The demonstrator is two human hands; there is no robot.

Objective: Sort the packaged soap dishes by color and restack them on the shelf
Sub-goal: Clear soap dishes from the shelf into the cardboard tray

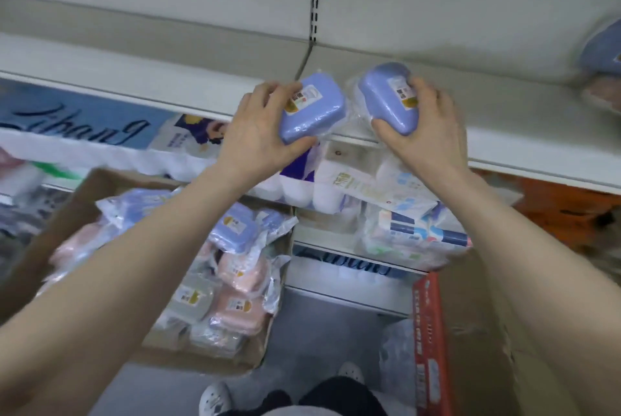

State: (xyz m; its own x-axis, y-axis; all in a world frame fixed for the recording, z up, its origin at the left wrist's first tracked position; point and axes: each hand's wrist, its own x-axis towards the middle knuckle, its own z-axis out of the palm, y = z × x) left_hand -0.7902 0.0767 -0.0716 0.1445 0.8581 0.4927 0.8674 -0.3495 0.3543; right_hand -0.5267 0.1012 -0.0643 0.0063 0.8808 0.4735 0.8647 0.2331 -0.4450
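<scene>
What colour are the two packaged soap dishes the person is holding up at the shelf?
Both are light blue-lilac, one in the left hand, one in the right hand; seen in the head view.

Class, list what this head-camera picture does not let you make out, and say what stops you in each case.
- Sticker text on the blue soap dish in the left hand: too small.
- Second blue soap dish: partly covered by the right hand.
- Packs at the shelf's far right: blurred, cut by the edge.
- Box bottom: buried under packs.
</scene>
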